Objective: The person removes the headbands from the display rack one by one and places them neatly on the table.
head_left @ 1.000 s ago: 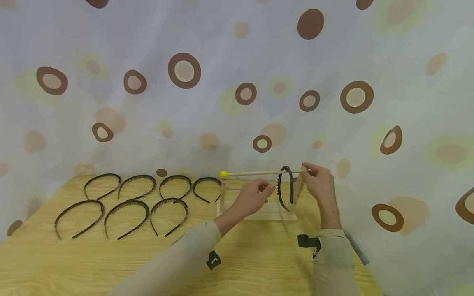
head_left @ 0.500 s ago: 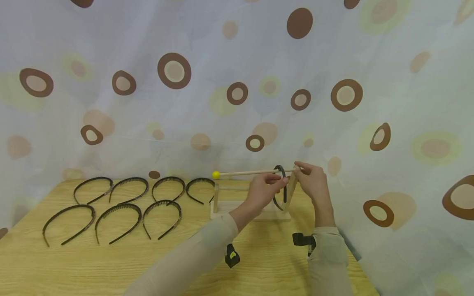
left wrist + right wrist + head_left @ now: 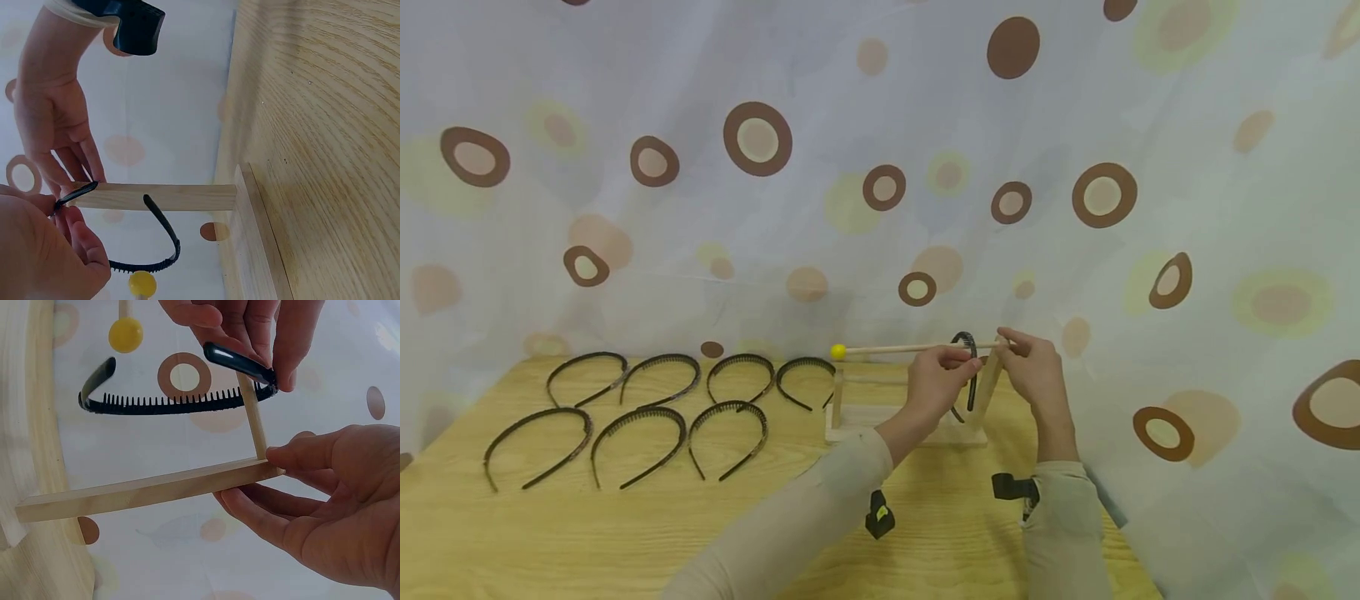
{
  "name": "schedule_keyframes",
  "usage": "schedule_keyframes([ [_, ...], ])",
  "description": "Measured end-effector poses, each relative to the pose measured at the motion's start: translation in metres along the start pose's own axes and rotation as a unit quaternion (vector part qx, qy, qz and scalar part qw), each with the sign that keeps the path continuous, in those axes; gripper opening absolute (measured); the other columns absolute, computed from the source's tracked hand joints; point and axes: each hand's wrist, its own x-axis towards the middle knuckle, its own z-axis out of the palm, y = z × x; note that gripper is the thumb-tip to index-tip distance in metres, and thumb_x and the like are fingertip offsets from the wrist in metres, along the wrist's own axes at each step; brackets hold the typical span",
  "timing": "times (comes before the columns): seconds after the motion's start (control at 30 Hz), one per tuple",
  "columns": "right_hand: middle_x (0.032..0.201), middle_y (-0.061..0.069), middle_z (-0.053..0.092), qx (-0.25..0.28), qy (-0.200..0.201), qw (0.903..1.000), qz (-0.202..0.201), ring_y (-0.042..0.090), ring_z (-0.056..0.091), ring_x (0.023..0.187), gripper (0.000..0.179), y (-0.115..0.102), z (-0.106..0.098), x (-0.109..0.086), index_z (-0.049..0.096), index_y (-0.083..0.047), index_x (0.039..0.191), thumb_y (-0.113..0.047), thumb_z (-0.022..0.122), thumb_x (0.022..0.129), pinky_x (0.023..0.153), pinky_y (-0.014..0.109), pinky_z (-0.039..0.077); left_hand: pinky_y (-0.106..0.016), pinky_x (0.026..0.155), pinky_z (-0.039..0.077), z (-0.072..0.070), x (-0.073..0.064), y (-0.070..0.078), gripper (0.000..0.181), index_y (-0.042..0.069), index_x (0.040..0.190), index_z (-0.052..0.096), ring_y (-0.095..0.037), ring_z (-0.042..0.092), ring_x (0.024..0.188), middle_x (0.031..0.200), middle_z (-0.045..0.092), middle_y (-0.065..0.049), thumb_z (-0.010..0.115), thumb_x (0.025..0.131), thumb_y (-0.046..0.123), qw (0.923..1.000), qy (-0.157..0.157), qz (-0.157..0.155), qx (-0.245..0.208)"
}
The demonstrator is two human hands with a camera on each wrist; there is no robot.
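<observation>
A black toothed headband [image 3: 972, 396] hangs on the upper rod [image 3: 887, 349] of a small wooden rack, near its right end. My left hand [image 3: 934, 383] pinches one side of the headband between thumb and fingers. The right wrist view shows the comb teeth of the headband [image 3: 162, 407] pointing inward. My right hand [image 3: 1037, 371] holds the top of the rack's right upright [image 3: 144, 490], where the rod meets it. A yellow ball [image 3: 838, 352] caps the rod's left end. The left forearm and hand hide part of the rack's base [image 3: 850, 421].
Several more black headbands lie in two rows on the left of the wooden table [image 3: 587, 533], one of them this front headband [image 3: 640, 417]. A lower rod [image 3: 868, 381] spans the rack. Behind the table hangs a white curtain [image 3: 820, 92] with brown spots.
My left hand has moved right along the rod to the hanging headband and now pinches it. My right hand stays at the upright's top. The head view has shifted slightly.
</observation>
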Motion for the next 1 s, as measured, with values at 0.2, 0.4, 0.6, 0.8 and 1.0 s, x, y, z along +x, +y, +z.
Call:
schedule_keyframes([
  [0.2,0.138,0.027,0.056,0.001,0.004,0.9999,-0.012,0.042,0.062,0.117,0.045,0.0,-0.003,0.0,0.053,-0.011,0.149,-0.018,0.057,0.106,0.1,0.058,0.046,-0.029,0.068,0.056,0.0,0.001,0.005,0.011,0.009,0.104,0.075,-0.011,0.066,0.076,0.086,0.066,0.004,0.076,0.095,0.015,0.999,0.001,0.027,0.037],
  [0.4,0.134,0.026,0.06,-0.011,0.014,0.9996,-0.02,0.04,0.065,0.112,0.044,0.0,-0.004,-0.001,0.055,-0.011,0.148,-0.017,0.058,0.105,0.092,0.052,0.05,-0.024,0.067,0.053,-0.003,0.002,0.008,0.011,0.012,0.106,0.071,-0.006,0.062,0.078,0.09,0.065,0.007,0.073,0.098,0.018,0.9854,0.001,0.114,0.127],
  [0.6,0.131,0.027,0.062,-0.025,0.013,0.9992,-0.029,0.04,0.068,0.106,0.043,-0.005,-0.006,-0.005,0.056,-0.01,0.147,-0.014,0.059,0.104,0.08,0.042,0.052,-0.023,0.073,0.05,-0.014,0.003,0.013,0.013,0.011,0.111,0.067,-0.009,0.061,0.084,0.099,0.065,0.003,0.068,0.101,0.02,0.9493,0.027,0.197,0.243],
  [0.8,0.13,0.028,0.061,-0.048,-0.005,0.9985,-0.026,0.041,0.065,0.11,0.043,-0.008,-0.012,-0.012,0.055,-0.008,0.146,-0.014,0.059,0.104,0.079,0.042,0.051,-0.024,0.075,0.05,-0.026,0.003,0.012,0.013,0.005,0.111,0.066,-0.013,0.059,0.086,0.099,0.062,-0.003,0.065,0.102,0.013,0.9367,0.052,0.233,0.256],
  [1.0,0.128,0.029,0.062,-0.073,-0.019,0.9969,-0.023,0.043,0.063,0.112,0.041,-0.004,-0.016,-0.022,0.056,-0.004,0.143,-0.013,0.059,0.104,0.084,0.048,0.051,-0.025,0.076,0.052,-0.037,-0.001,0.002,0.011,0.002,0.109,0.065,-0.015,0.059,0.085,0.097,0.061,-0.004,0.063,0.101,0.009,0.9469,0.075,0.224,0.219],
])
